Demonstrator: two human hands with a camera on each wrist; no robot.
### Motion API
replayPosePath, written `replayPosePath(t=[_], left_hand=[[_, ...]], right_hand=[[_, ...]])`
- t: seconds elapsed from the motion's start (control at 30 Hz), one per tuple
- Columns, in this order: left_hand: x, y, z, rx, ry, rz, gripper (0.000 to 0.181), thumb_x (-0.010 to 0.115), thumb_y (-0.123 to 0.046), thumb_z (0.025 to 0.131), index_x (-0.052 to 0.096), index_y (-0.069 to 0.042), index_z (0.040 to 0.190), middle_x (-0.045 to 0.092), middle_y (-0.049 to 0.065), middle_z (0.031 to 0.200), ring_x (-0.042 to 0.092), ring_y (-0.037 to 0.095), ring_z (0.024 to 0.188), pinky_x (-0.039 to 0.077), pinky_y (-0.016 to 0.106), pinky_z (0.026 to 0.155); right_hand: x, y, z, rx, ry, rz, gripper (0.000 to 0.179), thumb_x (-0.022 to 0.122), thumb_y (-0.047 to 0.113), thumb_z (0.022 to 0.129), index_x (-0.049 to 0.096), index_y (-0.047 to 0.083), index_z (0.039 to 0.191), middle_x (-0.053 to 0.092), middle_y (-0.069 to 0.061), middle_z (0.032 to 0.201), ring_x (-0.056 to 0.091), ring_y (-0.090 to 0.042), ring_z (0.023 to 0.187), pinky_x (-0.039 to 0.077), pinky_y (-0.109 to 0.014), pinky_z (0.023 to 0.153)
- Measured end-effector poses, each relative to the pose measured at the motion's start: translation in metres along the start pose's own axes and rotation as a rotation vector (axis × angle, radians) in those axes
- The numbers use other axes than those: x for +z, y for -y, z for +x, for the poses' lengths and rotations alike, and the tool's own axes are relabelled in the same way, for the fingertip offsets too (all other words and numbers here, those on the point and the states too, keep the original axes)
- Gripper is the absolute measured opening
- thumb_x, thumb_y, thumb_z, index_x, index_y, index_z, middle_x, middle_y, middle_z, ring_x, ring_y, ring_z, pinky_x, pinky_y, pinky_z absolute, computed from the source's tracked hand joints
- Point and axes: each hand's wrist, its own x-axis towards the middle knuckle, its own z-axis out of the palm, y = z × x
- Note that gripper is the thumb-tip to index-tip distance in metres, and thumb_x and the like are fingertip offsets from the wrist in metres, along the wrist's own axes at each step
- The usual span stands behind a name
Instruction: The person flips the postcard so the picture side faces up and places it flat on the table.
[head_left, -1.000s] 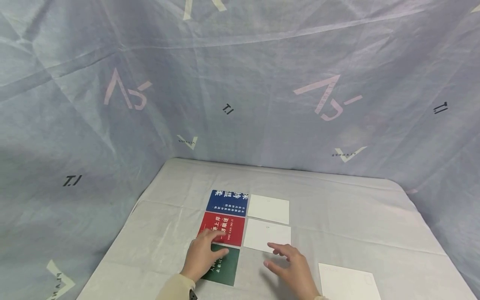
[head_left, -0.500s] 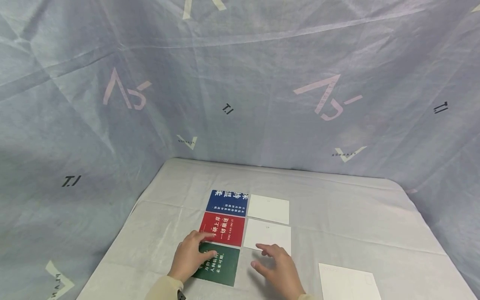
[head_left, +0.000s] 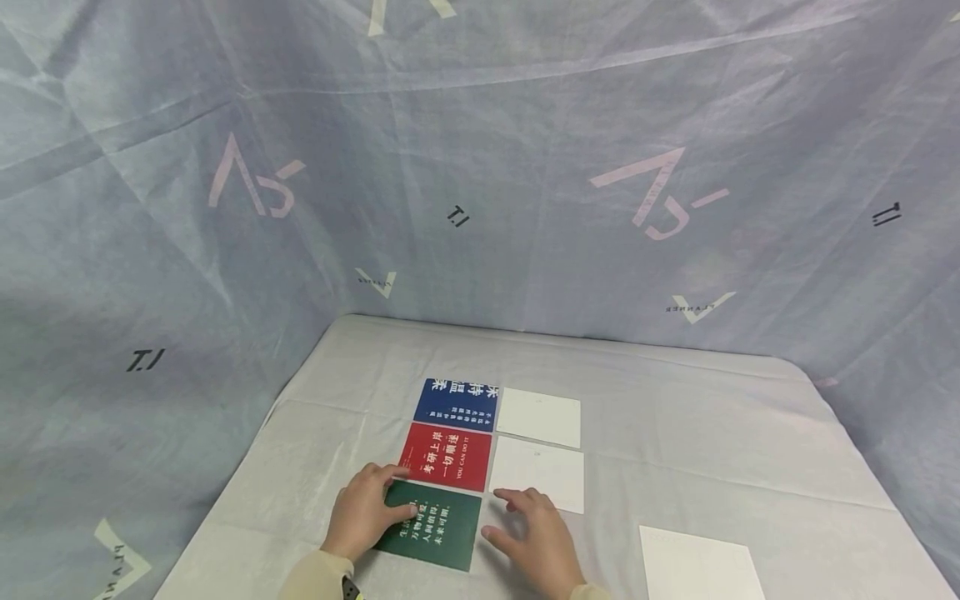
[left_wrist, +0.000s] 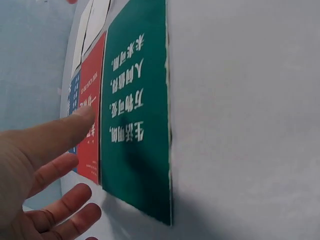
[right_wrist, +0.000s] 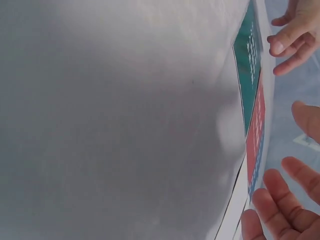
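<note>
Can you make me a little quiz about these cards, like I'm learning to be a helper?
1. True or false: the red card lies between the blue card and the green card.
2. Count: how many white cards show in the head view?
3. Choose: which hand is nearer to the lone white card lying apart from the others? A) left hand; B) right hand.

Key: 1. True. 2. Three. 3. B.
</note>
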Motion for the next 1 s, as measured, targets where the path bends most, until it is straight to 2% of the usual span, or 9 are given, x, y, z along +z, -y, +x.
replayPosePath(t=[0.37,0.53,0.77,1.0], left_hand=[[-0.002,0.009,-0.002,-0.007,0.006,0.03,0.064,0.095,-0.032,0.066,0.072,-0.008,0.12,0.059,0.006,0.095,0.059,0.025,0.089,0.048,0.052,0.085],[-0.003,0.011,-0.003,-0.019,0.036,0.046,0.064,0.096,-0.032,0.063,0.073,-0.007,0.117,0.056,0.007,0.092,0.054,0.023,0.084,0.048,0.051,0.082],[-0.002,0.01,-0.003,-0.012,0.059,0.065,0.069,0.098,-0.032,0.06,0.072,-0.007,0.119,0.054,0.007,0.091,0.052,0.023,0.083,0.048,0.052,0.08],[-0.002,0.01,-0.003,-0.011,0.063,0.076,0.075,0.099,-0.031,0.057,0.07,-0.007,0.123,0.052,0.006,0.089,0.049,0.022,0.08,0.048,0.05,0.078]], right_hand=[[0.014,0.009,0.003,0.033,-0.021,-0.046,0.051,0.09,0.037,0.074,0.074,0.014,0.116,0.064,0.003,0.094,0.058,-0.017,0.088,0.052,-0.04,0.078],[0.021,0.012,0.005,0.048,-0.006,-0.113,0.055,0.091,0.038,0.07,0.074,0.013,0.116,0.065,-0.001,0.096,0.057,-0.019,0.088,0.051,-0.042,0.078],[0.029,0.017,0.006,-0.002,-0.012,-0.256,0.062,0.092,0.046,0.065,0.075,0.008,0.112,0.063,-0.003,0.093,0.055,-0.02,0.083,0.05,-0.038,0.072],[0.03,0.022,0.009,0.009,0.004,-0.307,0.068,0.093,0.05,0.063,0.075,0.005,0.111,0.059,-0.002,0.088,0.048,-0.017,0.079,0.046,-0.033,0.067]])
